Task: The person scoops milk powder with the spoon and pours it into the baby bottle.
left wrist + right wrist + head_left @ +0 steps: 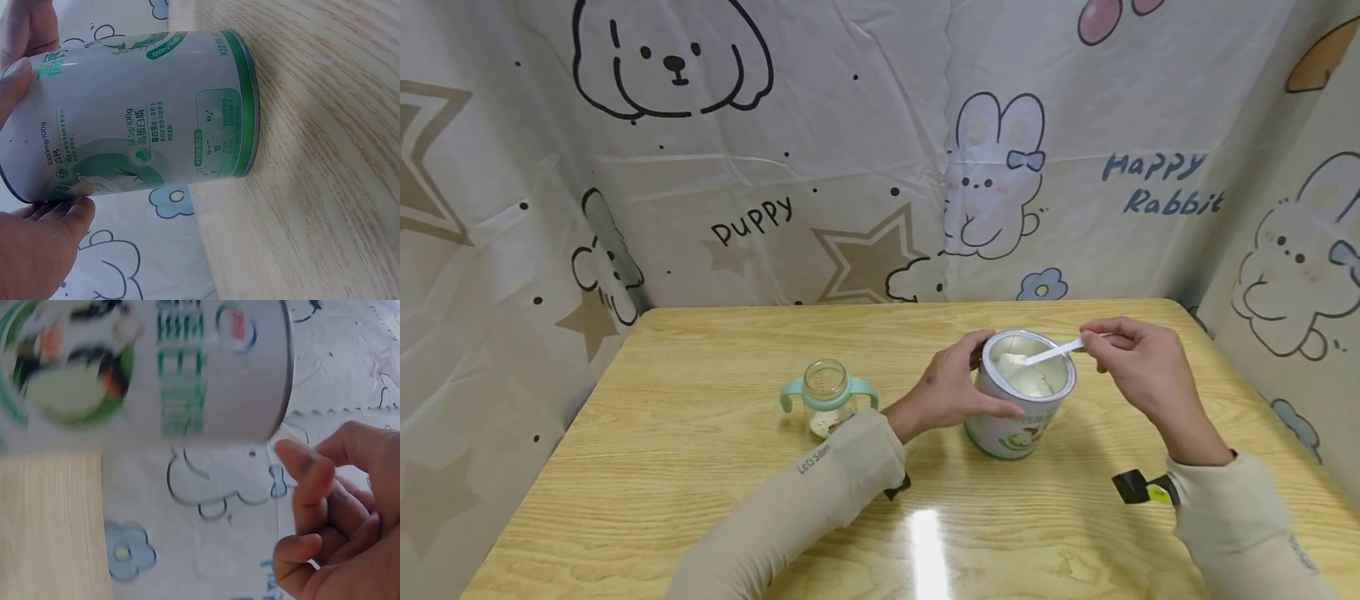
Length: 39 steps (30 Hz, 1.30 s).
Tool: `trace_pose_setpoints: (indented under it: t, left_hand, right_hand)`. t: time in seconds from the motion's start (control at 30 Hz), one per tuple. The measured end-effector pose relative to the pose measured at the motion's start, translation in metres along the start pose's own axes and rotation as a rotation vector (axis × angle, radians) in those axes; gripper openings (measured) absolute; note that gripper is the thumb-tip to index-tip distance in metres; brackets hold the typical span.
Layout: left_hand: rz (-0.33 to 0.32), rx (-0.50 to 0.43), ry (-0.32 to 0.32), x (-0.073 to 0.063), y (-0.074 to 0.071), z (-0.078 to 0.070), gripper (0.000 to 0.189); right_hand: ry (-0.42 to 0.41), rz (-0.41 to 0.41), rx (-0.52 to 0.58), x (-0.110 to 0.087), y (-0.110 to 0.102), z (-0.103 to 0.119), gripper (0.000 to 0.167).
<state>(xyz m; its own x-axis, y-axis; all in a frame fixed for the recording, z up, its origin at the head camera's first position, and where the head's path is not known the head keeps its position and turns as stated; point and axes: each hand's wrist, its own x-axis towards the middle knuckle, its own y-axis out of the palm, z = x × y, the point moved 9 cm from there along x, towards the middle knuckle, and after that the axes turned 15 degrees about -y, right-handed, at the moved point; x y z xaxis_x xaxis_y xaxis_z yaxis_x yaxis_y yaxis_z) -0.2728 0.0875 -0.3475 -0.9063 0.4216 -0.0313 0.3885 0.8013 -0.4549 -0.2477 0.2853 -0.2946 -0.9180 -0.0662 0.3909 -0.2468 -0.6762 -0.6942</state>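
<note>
A white and green milk powder can (1011,429) stands at the right of the table, its open top tilted a little toward me. My left hand (955,385) grips it from the left near the rim, with the thumb along the front. Pale powder (1030,382) shows inside. Between thumb and fingers my right hand (1150,362) pinches the handle of a white scoop (1056,352), whose far end lies inside the can at the powder. In the right wrist view the right hand (350,512) is beside the rim, fingers curled.
A clear baby bottle (827,382) with mint-green handles and no lid stands left of the can, behind the left forearm. Something pale is in its bottom. The wooden table (700,358) meets a printed cloth (865,167) at the back and sides.
</note>
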Motion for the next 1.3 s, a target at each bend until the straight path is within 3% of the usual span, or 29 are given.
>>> trace_pose_setpoints:
  t: [0.2,1.3]
  left_hand:
    - [0.001,-0.003,-0.011,0.0,0.0,0.001,0.095]
    - [0.005,-0.04,-0.004,-0.005,-0.003,0.0,0.097]
  right_hand:
    - [-0.053,0.074,-0.038,-0.003,0.004,-0.002,0.032]
    - [0.023,0.017,0.071,-0.005,-0.014,-0.015,0.04]
